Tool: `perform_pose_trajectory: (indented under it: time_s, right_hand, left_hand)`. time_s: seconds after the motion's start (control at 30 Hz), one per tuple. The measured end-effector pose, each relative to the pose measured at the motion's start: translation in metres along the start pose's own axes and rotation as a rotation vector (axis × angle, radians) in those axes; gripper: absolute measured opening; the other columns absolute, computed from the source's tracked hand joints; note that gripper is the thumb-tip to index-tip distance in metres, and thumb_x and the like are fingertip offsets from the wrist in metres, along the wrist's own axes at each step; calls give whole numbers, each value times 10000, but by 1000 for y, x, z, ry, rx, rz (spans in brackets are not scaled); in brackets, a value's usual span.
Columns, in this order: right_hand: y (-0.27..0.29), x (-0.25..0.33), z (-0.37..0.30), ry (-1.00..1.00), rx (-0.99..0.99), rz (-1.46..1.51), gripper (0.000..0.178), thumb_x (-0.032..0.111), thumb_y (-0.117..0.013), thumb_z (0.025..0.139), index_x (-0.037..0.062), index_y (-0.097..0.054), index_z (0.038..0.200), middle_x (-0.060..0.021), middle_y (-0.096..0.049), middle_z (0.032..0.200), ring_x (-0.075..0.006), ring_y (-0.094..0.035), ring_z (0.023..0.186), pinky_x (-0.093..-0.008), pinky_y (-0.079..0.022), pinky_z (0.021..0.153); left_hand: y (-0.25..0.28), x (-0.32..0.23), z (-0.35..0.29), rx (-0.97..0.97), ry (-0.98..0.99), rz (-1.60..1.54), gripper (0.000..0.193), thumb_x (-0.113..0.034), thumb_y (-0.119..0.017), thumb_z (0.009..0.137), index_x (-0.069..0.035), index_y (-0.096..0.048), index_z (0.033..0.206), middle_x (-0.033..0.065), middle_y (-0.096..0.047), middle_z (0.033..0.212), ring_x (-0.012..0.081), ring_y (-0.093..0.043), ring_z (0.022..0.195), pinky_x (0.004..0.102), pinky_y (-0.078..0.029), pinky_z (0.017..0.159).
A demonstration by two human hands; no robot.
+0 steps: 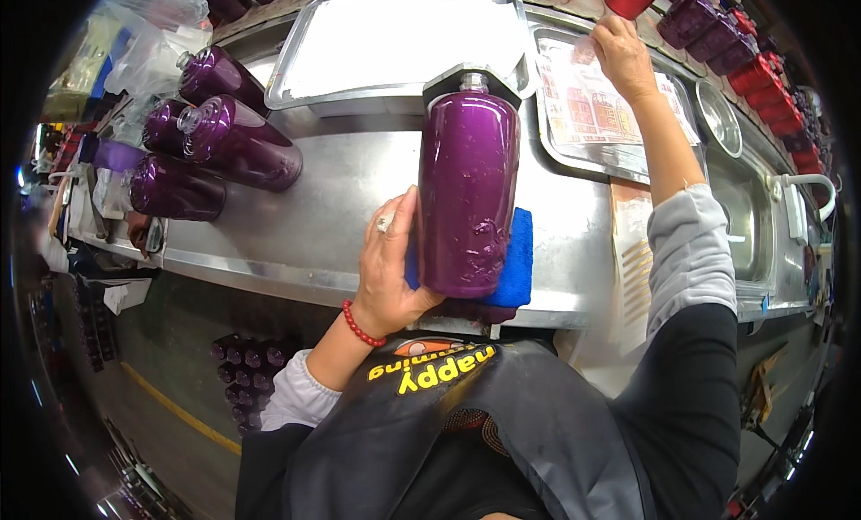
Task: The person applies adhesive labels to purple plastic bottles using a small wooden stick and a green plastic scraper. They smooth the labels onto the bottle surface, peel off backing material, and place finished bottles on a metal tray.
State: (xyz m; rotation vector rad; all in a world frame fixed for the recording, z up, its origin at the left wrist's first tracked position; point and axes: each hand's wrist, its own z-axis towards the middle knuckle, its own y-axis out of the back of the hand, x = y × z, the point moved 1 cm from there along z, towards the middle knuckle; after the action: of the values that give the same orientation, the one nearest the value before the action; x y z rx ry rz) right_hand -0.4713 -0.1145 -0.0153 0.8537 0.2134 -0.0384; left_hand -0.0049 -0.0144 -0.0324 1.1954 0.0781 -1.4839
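Observation:
A large glossy purple bottle (468,197) lies with its clear neck pointing away from me, against a dark angled support at the tray's edge. Small raised patches show on the purple surface near its base. My left hand (387,264) holds the bottle along its left side, thumb by the base. A folded blue cloth (516,264) is beneath the bottle. Far to the right, my right hand (623,58) is closed in a pinch over a metal tray (560,152) with printed red-and-white sheets (587,103). A thin, pinkish translucent film (585,53) shows at its fingertips.
Several purple bottles (242,148) lie or lean at the left of the steel counter (332,183). A metal tray with a white sheet (404,40) sits at the back. On the right are a round metal bowl (720,116), a sink (752,233) and rows of red bottles (762,85).

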Motion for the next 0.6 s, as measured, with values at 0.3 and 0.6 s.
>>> perform_pose_trajectory:
  time_s: [0.3,0.6]
  right_hand:
    - [-69,9,7,-374,402,43,229,235,-607,933,66,-705,1052,-168,-588,1221,-375,-562,1176,-505,-511,941]
    - [79,73,42,10,195,330,136,111,-680,905,-14,-632,926,-136,-577,1099,-339,-576,1033,-420,-480,892]
  left_hand:
    - [0,-1,2,-3,-56,23,974,-620,-630,900,68,-327,1520,256,-516,1407,441,-489,1305,539,-320,1127]
    - [14,-10,7,131,-40,138,1101,-664,-629,869,47,-176,1576,262,-542,1375,489,-312,1420,589,-175,1179]
